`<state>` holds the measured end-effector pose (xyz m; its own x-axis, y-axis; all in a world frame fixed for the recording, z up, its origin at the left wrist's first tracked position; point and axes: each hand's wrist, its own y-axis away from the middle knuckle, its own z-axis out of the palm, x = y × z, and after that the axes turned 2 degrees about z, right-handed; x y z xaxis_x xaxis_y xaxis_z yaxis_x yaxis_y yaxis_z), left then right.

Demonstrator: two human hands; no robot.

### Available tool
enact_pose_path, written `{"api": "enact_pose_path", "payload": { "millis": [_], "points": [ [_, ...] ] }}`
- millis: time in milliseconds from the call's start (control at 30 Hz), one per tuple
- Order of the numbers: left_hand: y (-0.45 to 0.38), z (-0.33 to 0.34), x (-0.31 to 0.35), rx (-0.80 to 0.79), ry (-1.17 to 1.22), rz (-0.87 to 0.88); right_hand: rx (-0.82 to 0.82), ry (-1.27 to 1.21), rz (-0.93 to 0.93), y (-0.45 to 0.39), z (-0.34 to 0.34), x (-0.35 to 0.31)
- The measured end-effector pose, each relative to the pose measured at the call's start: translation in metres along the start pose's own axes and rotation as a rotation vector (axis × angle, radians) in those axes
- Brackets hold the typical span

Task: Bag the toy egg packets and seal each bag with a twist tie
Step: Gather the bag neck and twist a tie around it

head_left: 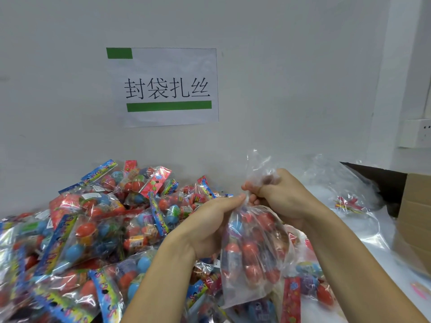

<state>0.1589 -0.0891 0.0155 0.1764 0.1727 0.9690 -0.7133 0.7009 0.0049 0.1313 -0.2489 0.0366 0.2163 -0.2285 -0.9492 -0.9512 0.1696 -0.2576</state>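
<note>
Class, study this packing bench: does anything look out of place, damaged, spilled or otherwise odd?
Nothing looks damaged or spilled. The toy egg packets lie in a loose heap against the wall, as stock would. Both hands, left hand and right hand, grip the gathered neck of the clear bag. No twist tie shows on it yet.

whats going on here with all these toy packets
A person is bagging toy egg packets at a white table. Both hands hold one clear plastic bag of packets up by its gathered neck: the left hand pinches the neck from the left, and the right hand grips it, with the loose top sticking up above. No twist tie shows on it yet. A big pile of packets lies to the left, and a cardboard box sits at the right edge.
</note>
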Motion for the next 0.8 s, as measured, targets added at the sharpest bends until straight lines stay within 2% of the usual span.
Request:
{"api": "enact_pose_path", "payload": {
  "millis": [133,267,400,467,533,667,800],
  "points": [
    [-0.003,-0.002,-0.001,0.013,-0.175,0.071,-0.069,0.014,-0.033,0.005,-0.004,-0.004],
    [-0.001,0.002,0.001,0.09,-0.436,0.217,-0.046,-0.003,-0.041,0.004,-0.002,-0.005],
    [-0.003,-0.002,0.001,0.231,-0.61,0.308,0.01,-0.028,-0.022,0.002,0.003,-0.006],
    [-0.004,-0.005,0.001,0.347,-0.655,0.34,0.04,0.053,0.035,0.004,-0.004,-0.008],
    [-0.005,-0.007,0.001,0.457,-0.697,0.374,0.033,0.237,0.084,0.008,-0.01,-0.013],
    [-0.009,-0.001,-0.002,0.586,-0.807,0.46,0.013,0.463,0.08,0.016,0.003,-0.021],
    [-0.009,0.011,-0.005,0.681,-1.05,0.456,0.068,0.504,0.052,0.013,0.02,-0.015]
  ]
}}
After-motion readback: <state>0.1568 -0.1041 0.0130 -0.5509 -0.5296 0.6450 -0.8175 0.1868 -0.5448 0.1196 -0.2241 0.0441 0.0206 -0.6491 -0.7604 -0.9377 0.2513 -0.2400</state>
